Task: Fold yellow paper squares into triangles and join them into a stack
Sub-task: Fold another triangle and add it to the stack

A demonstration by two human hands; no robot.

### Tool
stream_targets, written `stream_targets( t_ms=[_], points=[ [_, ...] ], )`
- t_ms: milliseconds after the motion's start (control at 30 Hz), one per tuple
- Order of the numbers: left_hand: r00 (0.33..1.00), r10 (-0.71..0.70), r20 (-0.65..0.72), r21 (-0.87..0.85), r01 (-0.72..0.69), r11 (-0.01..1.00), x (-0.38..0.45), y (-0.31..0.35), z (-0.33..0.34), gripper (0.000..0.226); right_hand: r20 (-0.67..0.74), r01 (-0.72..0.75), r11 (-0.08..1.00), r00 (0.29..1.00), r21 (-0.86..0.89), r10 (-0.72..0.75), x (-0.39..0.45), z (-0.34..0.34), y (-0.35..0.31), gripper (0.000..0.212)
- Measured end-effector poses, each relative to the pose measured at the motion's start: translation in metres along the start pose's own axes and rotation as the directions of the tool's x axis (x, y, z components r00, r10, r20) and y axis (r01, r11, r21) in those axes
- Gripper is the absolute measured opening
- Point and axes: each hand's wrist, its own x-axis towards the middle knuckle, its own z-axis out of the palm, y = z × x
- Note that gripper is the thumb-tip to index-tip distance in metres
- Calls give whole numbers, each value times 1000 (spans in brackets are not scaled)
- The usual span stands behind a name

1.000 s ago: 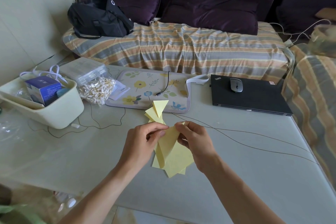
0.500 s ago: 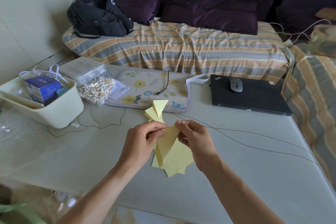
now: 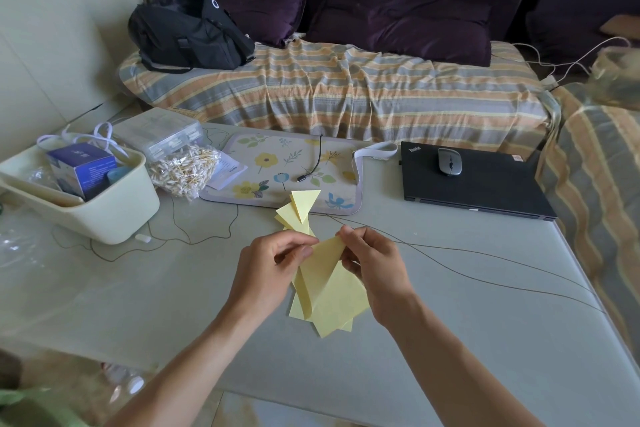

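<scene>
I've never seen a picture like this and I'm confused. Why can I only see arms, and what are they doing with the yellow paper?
The camera sits on the person's head and looks down, so you see only their own arms and hands, not a machine. The left hand and the right hand each pinch the top of one yellow paper sheet, which is partly folded over. Under it, more yellow sheets lie on the grey table. Just behind the hands are folded yellow triangles, already joined. Also on the table: a closed black laptop with a mouse on top, a flowery mat, a bag of cotton swabs and a cream tub holding a blue box. Behind is a sofa.
</scene>
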Motion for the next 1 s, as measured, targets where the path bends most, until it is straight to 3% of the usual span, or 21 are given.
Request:
stream_targets(
  t_ms=[167,333,533,1000],
  points=[
    [1000,-12,10,-35,12,999,0,1,1,16,-8,-23,999,1000,29,24,0,1,0,25],
    [1000,-10,5,-54,10,998,0,0,-1,17,183,-91,991,977,-97,107,-6,1,0,20],
    [1000,-1,2,-48,1,999,-1,0,1,16,125,-44,996,991,-82,54,-3,2,2,19],
    [1000,7,-30,-60,-9,998,-1,1,-2,18,132,-23,998,991,-51,30,-3,3,3,19]
  ],
)
